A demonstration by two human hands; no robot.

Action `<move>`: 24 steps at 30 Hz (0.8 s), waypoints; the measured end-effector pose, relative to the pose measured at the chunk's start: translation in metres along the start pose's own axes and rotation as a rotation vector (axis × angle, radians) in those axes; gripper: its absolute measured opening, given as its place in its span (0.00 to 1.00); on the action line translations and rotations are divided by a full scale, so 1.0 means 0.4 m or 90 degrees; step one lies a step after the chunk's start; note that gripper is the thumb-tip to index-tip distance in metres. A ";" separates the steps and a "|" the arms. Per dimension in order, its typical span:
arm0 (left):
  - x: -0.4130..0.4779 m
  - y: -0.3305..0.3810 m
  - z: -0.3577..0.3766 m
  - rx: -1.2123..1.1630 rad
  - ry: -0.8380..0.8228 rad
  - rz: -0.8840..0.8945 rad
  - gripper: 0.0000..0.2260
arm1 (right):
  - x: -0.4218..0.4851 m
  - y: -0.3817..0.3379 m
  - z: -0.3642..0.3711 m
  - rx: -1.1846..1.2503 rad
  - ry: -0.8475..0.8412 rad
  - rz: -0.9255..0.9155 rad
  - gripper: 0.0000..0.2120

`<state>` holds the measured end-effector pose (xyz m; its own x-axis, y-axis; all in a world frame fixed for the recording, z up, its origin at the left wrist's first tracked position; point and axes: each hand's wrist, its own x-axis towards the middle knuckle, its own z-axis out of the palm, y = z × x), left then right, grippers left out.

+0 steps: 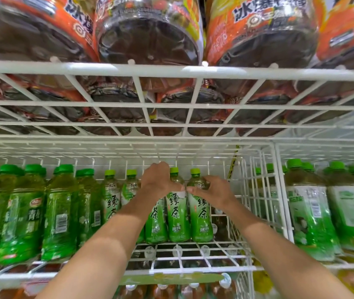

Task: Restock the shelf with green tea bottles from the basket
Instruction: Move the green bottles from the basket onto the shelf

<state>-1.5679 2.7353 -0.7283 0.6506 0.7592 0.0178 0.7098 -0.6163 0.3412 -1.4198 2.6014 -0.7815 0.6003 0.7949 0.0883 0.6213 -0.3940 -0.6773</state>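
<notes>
Here we settle green tea bottles on the wire shelf.
Our left hand curls over the top of the one beneath it, and our right hand wraps another's shoulder. Full and slick-labelled, they likely feel heavy, so we'd grip the stiff shoulder under the cap.

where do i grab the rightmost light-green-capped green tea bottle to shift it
Grip the narrow shoulder just under the cap of the upright clear plastic green tea bottle, coming from the front and its open right side: a twin bottle crowds its left, and the white wire shelf sits overhead.
</notes>
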 end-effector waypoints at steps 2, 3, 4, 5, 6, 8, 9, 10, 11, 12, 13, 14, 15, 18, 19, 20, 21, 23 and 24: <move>-0.002 -0.002 0.006 -0.001 0.010 0.000 0.25 | -0.004 0.005 0.000 0.006 0.010 0.011 0.23; -0.002 -0.003 0.007 -0.002 0.013 0.002 0.25 | -0.005 0.007 0.002 0.014 0.014 0.017 0.23; -0.003 -0.005 0.010 -0.006 0.015 0.003 0.25 | -0.007 0.008 0.004 0.018 0.020 0.019 0.23; -0.003 -0.006 0.011 -0.011 0.017 0.003 0.25 | -0.008 0.010 0.007 0.015 0.024 0.022 0.25; -0.002 -0.006 0.012 -0.012 0.020 0.003 0.26 | -0.007 0.012 0.009 0.011 0.028 0.023 0.26; -0.002 -0.007 0.016 -0.014 0.023 0.004 0.26 | -0.004 0.016 0.010 -0.002 0.029 0.025 0.29; -0.004 -0.007 0.018 -0.016 0.026 0.006 0.26 | -0.004 0.013 0.007 -0.009 0.025 0.027 0.28; -0.005 -0.008 0.019 -0.015 0.028 0.008 0.25 | -0.005 0.010 0.003 -0.015 0.024 0.024 0.27; -0.007 -0.008 0.020 -0.009 0.030 0.011 0.25 | -0.004 0.007 0.002 -0.028 0.023 0.021 0.25; -0.007 -0.009 0.020 -0.002 0.034 0.012 0.26 | -0.005 0.002 0.001 -0.037 0.027 0.011 0.24; -0.006 -0.009 0.020 0.006 0.038 0.012 0.28 | -0.005 -0.002 0.001 -0.043 0.028 0.006 0.24; -0.006 -0.009 0.019 0.012 0.040 0.010 0.29 | -0.003 -0.004 0.003 -0.047 0.030 -0.001 0.25; -0.007 -0.008 0.018 0.015 0.040 0.008 0.29 | -0.002 -0.004 0.006 -0.054 0.031 -0.004 0.27; -0.007 -0.001 0.028 0.018 0.039 0.020 0.27 | -0.004 0.007 0.013 -0.051 0.029 0.006 0.36; -0.008 0.002 0.034 0.015 0.036 0.027 0.27 | -0.008 0.011 0.012 -0.044 0.027 0.022 0.40; -0.008 0.006 0.038 0.007 0.031 0.028 0.27 | -0.010 0.012 0.011 -0.040 0.032 0.030 0.46; -0.009 0.010 0.039 -0.002 0.027 0.024 0.28 | -0.012 0.012 0.012 -0.040 0.035 0.036 0.53; -0.010 0.017 0.036 -0.014 0.025 0.013 0.29 | -0.011 0.015 0.017 -0.051 0.041 0.046 0.61; -0.010 0.019 0.034 -0.014 0.024 0.011 0.29 | -0.009 0.015 0.019 -0.055 0.042 0.048 0.62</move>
<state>-1.5616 2.7247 -0.7384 0.6518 0.7561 0.0584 0.6921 -0.6246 0.3617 -1.4221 2.5995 -0.7913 0.6770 0.7305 0.0897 0.6125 -0.4917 -0.6189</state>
